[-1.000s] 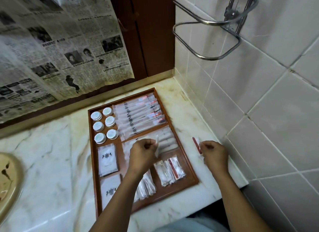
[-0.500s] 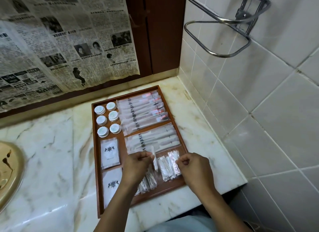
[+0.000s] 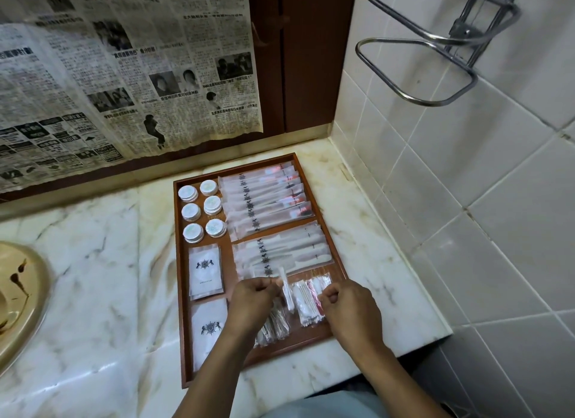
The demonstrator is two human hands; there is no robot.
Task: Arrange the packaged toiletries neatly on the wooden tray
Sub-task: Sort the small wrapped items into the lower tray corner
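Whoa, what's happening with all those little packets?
A person is tidying wrapped toiletries in a brown wooden tray on the white marble counter. The left hand pinches a thin white packet above the tray's near right compartment. The right hand, fingers curled, is at the clear packets of cotton swabs there; whether it grips one is unclear. The round white tubs and long frosted sachets already lie in neat rows.

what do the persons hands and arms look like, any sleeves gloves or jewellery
The left hand and right hand are bare: no gloves, and no rings, watch or bracelet show. Both forearms are uncovered as far as the frame shows them, with no sleeve in view. The only clothing visible is a pale blue-grey garment at the bottom edge.
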